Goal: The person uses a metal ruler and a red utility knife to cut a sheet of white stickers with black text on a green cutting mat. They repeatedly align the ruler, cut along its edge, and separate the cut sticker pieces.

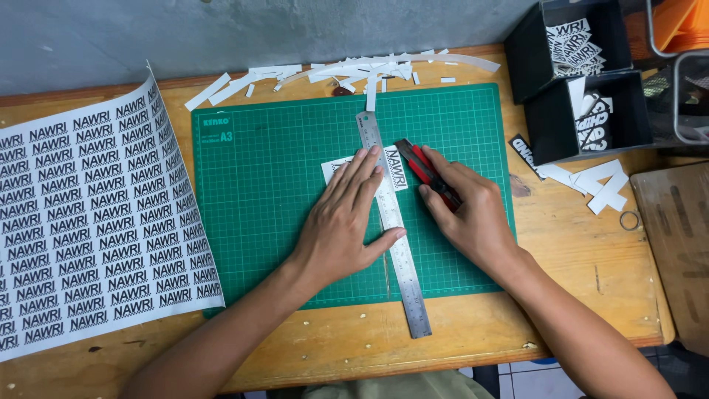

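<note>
Nearest the viewer, the bare wooden tabletop (pixel 473 325) carries the lower end of a long steel ruler (pixel 402 258), which runs up and slightly left across a green gridded cutting mat (pixel 258 222). The left hand (pixel 343 218) lies flat on the mat, fingers spread and extended, its palm and thumb pressing the ruler down; this grip is open, holding nothing closed within it. Under the fingertips lies a small white printed sticker strip (pixel 395 168), crossing beneath the ruler near its upper part. Just to the right of the ruler, the right hand (pixel 465 214) has its grip closed around a red and black utility knife (pixel 425 170), whose tip points up and left toward the ruler's right edge, close by the strip.

To the left, a large white sheet of repeated black printed stickers (pixel 96 222) rests partly on the tabletop, its upper corner curling up. To the right lie loose white offcuts (pixel 602 185). Farther back, two black open boxes (pixel 569 81) hold cut stickers, and a scatter of thin white paper trimmings (pixel 354 72) lines the far edge of the mat.
</note>
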